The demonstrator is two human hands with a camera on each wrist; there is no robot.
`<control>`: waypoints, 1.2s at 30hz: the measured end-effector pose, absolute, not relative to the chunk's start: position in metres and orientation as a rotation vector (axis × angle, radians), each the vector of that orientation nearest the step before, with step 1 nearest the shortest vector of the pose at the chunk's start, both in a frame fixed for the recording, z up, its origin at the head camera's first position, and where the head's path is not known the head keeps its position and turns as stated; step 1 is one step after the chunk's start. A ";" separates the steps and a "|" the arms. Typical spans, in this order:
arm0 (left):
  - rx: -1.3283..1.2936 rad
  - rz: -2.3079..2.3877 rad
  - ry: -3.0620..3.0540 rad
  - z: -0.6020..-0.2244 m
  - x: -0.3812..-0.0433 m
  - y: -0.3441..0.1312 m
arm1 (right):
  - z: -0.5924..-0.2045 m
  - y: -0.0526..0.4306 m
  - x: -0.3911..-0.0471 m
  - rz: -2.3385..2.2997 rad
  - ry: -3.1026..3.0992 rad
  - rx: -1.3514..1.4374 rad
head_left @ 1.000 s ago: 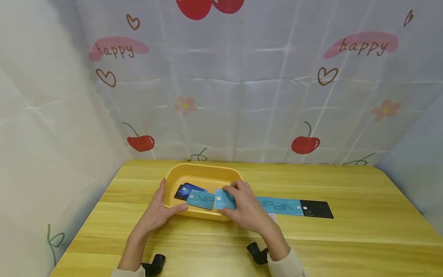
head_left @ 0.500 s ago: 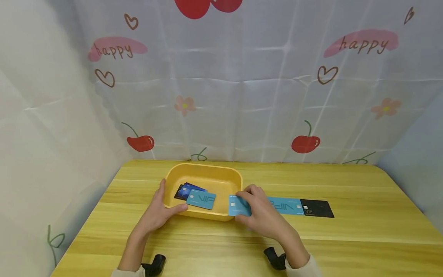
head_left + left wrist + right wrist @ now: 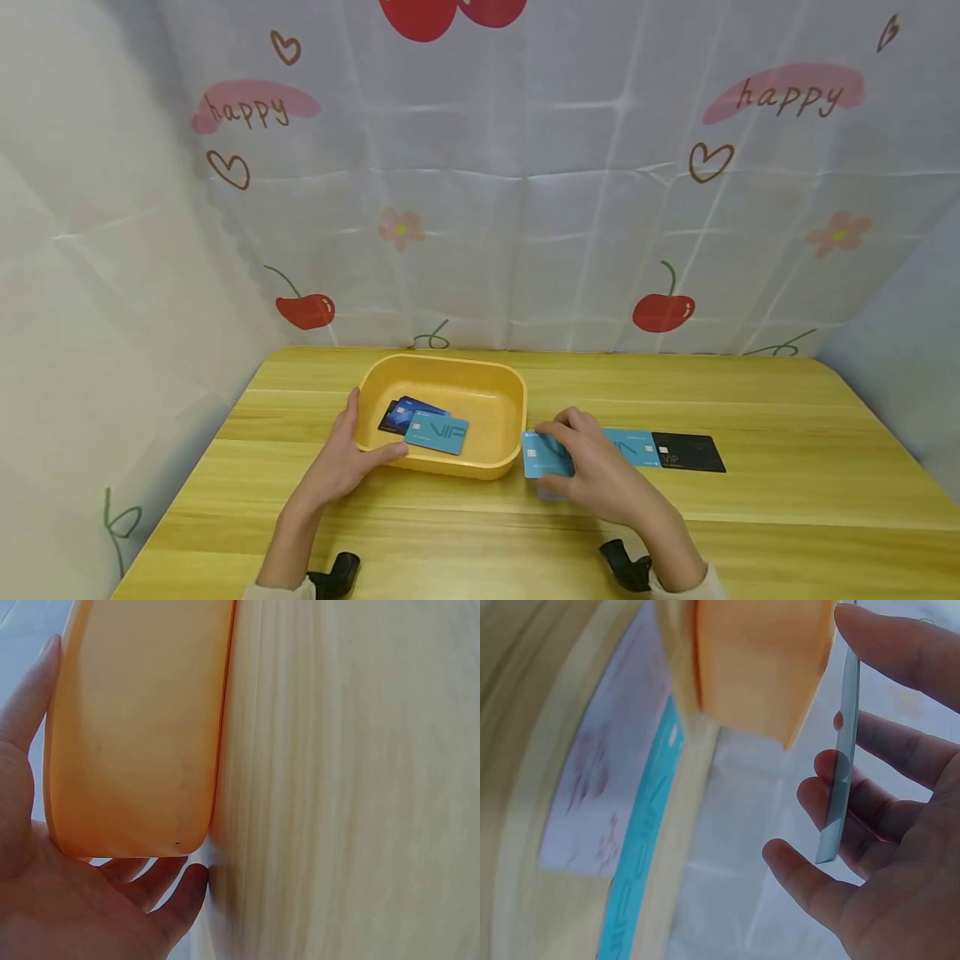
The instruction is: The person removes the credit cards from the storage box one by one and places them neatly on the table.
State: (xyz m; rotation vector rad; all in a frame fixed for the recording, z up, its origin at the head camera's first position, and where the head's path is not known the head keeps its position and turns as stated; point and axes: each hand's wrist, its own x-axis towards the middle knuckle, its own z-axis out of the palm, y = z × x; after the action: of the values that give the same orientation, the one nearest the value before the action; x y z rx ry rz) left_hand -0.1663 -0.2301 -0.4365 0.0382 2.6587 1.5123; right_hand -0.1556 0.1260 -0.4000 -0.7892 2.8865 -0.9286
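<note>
A light-blue VIP card is pinched by my right hand just right of the yellow plastic basin. In the right wrist view the card shows edge-on between thumb and fingers, raised above the table. My left hand grips the basin's left end, its thumb over the front rim and its other fingers around the end wall. Inside the basin another light-blue VIP card overlaps a dark-blue card, with a black card partly hidden beneath.
Right of my right hand, a row on the wooden table holds light-blue cards and a black VIP card at its end. A pale card with pinkish markings lies beside the row. A printed curtain stands behind.
My right hand has carried the light-blue card out of the basin, past its right wall and over the row's left end. My left hand and the basin have stayed put.
</note>
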 end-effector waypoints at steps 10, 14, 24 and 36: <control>0.034 1.510 2.661 -0.438 -0.167 -0.230 | -0.405 0.150 -0.152 -0.866 2.923 -0.709; 0.028 1.502 2.667 -0.439 -0.168 -0.230 | -0.408 0.157 -0.150 -0.810 2.939 -0.693; 0.030 1.502 2.668 -0.438 -0.168 -0.231 | -0.417 0.180 -0.147 -0.730 2.945 -0.582; 0.022 1.512 2.672 -0.444 -0.169 -0.232 | -0.430 0.208 -0.150 -0.672 2.932 -0.573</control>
State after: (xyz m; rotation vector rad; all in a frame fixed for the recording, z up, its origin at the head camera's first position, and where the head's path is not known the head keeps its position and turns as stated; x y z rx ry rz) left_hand -0.1690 -0.2316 -0.4439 0.0222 2.6720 1.5122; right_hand -0.1500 0.2076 -0.4303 -0.5732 2.9319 -0.6719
